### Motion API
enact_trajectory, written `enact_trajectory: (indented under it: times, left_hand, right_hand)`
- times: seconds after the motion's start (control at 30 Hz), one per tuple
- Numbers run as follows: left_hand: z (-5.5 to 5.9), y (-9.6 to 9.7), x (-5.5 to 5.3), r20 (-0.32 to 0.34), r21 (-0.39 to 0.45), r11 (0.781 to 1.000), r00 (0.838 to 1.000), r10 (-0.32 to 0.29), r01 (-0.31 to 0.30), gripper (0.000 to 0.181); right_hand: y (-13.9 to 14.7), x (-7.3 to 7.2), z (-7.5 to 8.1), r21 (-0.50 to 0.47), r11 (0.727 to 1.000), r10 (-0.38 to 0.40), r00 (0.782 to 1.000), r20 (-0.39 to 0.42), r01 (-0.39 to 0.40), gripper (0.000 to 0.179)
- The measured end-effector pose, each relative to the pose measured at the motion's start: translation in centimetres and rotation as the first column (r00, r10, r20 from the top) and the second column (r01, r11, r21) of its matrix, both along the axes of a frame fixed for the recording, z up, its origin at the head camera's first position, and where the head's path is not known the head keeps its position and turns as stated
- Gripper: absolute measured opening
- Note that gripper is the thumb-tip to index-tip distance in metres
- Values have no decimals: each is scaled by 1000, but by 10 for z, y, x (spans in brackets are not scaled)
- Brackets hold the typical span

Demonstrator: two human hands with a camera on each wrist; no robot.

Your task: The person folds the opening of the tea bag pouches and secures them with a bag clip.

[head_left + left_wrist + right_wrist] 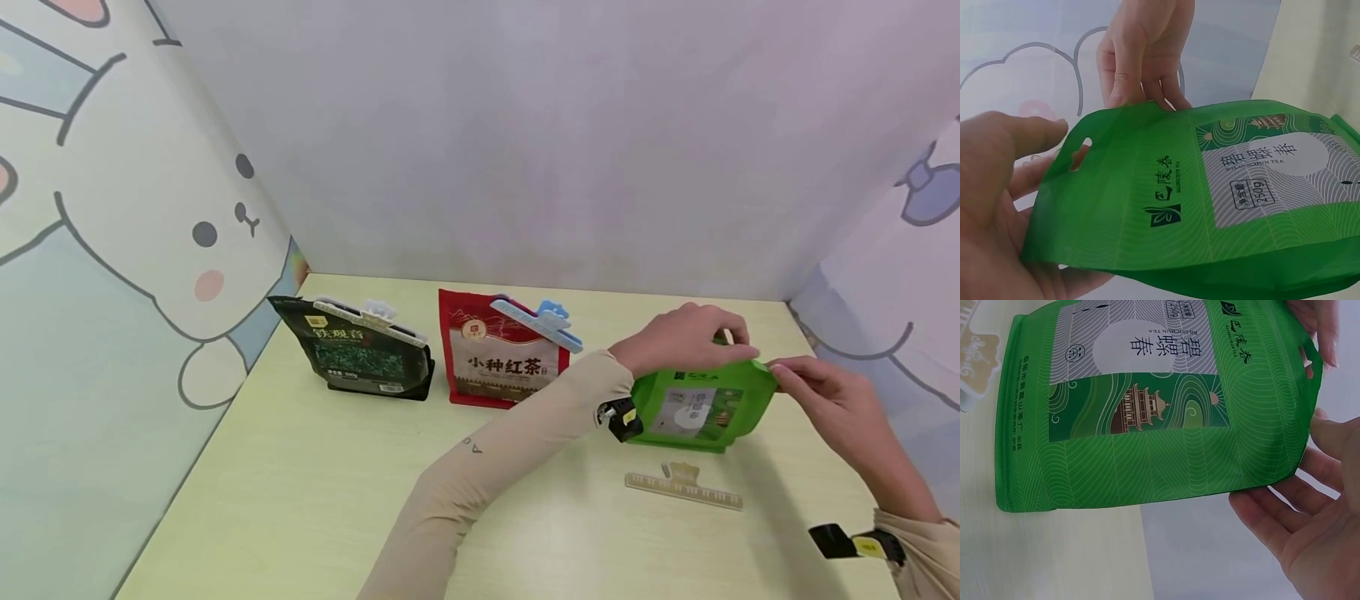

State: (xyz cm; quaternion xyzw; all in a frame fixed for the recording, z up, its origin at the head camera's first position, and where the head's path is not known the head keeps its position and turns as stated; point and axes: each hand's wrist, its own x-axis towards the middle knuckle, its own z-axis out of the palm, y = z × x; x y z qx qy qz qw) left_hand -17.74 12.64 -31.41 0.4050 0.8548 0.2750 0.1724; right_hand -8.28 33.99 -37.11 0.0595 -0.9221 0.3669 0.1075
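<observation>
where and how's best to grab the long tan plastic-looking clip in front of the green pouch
Probably by the tab midway along the clip, pinched from above, from the near side: it juts from the far edge like a handle, while the slim bar lies low on the pale table and the green pouch crowds the far side.

Black Tieguanyin tea pouch [352, 362], white clip [377, 320] fitted, stands on pale table [300, 475], left of red Xiaozhong tea pouch [491, 354], blue clip [538, 324] fitted. Left wall [52, 417] bears a cartoon rabbit [150, 225].
</observation>
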Motion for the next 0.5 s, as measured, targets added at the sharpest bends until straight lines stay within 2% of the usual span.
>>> enact_trajectory:
  times: [0.2,0.5]
  left_hand:
    - [0,1,1,-9,-7,1000,1000,21,-21,15]
    - [1,2,3,-12,-33,998,999,47,-47,13]
  right_hand:
    - [0,2,-1,9,1000,-16,1000,25,16,20]
    - [0,1,-1,4,1000,-12,1000,17,12,21]
